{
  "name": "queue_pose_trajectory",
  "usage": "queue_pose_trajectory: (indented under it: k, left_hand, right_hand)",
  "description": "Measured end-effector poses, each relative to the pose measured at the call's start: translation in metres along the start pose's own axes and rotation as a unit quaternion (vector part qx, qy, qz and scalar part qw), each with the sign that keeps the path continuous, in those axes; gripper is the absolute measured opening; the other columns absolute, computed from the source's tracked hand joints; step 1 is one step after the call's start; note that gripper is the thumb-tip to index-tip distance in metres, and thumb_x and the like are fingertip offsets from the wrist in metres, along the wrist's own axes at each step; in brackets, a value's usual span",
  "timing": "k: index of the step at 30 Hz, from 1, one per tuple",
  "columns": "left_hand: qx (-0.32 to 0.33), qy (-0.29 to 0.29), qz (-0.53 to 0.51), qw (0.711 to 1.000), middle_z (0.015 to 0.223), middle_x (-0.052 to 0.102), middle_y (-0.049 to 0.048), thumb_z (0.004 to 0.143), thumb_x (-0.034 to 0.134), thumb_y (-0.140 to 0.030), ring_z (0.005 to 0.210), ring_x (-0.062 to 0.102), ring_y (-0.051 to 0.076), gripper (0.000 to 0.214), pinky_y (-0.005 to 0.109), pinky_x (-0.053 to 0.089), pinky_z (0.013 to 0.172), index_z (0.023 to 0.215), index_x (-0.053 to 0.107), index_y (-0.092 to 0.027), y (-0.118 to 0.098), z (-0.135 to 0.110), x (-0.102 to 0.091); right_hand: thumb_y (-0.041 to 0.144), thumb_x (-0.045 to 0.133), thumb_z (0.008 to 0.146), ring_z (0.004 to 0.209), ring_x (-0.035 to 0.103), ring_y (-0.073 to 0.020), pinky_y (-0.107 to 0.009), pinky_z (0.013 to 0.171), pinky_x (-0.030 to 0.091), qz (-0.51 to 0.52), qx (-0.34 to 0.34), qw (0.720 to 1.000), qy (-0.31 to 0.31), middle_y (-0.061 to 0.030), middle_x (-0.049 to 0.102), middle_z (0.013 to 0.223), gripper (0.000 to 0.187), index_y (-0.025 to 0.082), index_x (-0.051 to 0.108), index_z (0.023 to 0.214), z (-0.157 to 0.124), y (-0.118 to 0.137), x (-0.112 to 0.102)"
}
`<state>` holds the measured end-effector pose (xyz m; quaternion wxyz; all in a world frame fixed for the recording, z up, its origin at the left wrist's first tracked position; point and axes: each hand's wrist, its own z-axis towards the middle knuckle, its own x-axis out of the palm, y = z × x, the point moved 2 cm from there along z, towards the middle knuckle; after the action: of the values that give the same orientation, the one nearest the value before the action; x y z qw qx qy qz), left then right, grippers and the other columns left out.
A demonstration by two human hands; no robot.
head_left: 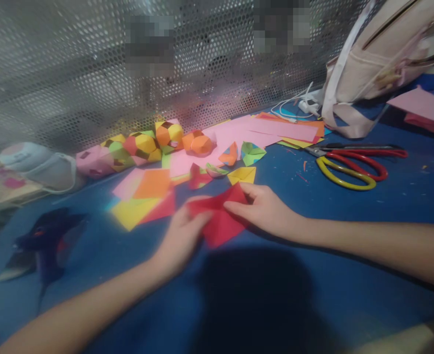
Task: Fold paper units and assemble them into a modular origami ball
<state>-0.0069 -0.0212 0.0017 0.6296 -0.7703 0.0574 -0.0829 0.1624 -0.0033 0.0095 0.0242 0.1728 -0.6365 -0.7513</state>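
A piece of red paper (pixel 222 223) is held between both hands over the blue table, with creases across it. My left hand (pixel 182 231) pinches its left side, thumb on top. On the right side, my right hand (pixel 264 209) grips the upper edge between thumb and fingers. Just beyond the hands lie small folded paper pieces: a yellow one (pixel 242 175), a green one (pixel 252 153), an orange one (pixel 228 155) and a red one (pixel 199 177). Flat coloured squares, among them an orange square (pixel 152 183) and a yellow square (pixel 131 212), lie left of them.
Several folded paper balls (pixel 143 146) line the perforated metal panel (pixel 80 64). Scissors (pixel 353 164) with red and yellow handles lie right, near pink paper sheets (pixel 239 135). A dark glue gun (pixel 49 241) sits left, a white bottle (pixel 36 164) behind it. A pale bag (pixel 371 64) stands back right.
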Motion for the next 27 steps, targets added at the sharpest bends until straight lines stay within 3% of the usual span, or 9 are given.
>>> queue_pose_trajectory:
  k: [6, 14, 27]
  left_hand:
    - [0.037, -0.045, 0.069, 0.996, 0.097, 0.073, 0.0100, 0.070, 0.070, -0.028, 0.087, 0.067, 0.024, 0.036, 0.036, 0.053, 0.080, 0.103, 0.066, -0.013, 0.0017, 0.0004, -0.0039]
    - [0.069, -0.035, 0.091, 0.993, 0.106, 0.071, 0.0094, 0.078, 0.064, -0.026, 0.098, 0.066, 0.024, 0.030, 0.037, 0.052, 0.087, 0.106, 0.063, -0.015, -0.0009, -0.0004, -0.0018]
    - [0.068, -0.045, 0.083, 0.993, 0.103, 0.071, 0.0090, 0.076, 0.065, -0.028, 0.093, 0.066, 0.025, 0.033, 0.038, 0.052, 0.084, 0.106, 0.063, -0.015, -0.0024, -0.0025, 0.0032]
  right_hand:
    - [0.024, 0.056, 0.081, 0.078, 0.064, -0.0179, -0.026, 0.062, 0.050, 0.022, 0.020, 0.999, 0.016, -0.0039, 0.071, 0.088, 0.016, 0.014, 0.066, 0.088, -0.0006, -0.0020, 0.0011]
    - [0.026, 0.056, 0.081, 0.082, 0.066, -0.0198, -0.028, 0.065, 0.052, 0.050, 0.037, 0.997, 0.038, -0.0060, 0.073, 0.091, 0.017, 0.014, 0.067, 0.086, -0.0013, -0.0035, 0.0045]
    - [0.027, 0.056, 0.080, 0.076, 0.065, -0.0187, -0.027, 0.061, 0.052, 0.037, 0.024, 0.998, 0.034, -0.0056, 0.072, 0.086, 0.017, 0.014, 0.067, 0.081, -0.0024, -0.0033, 0.0056]
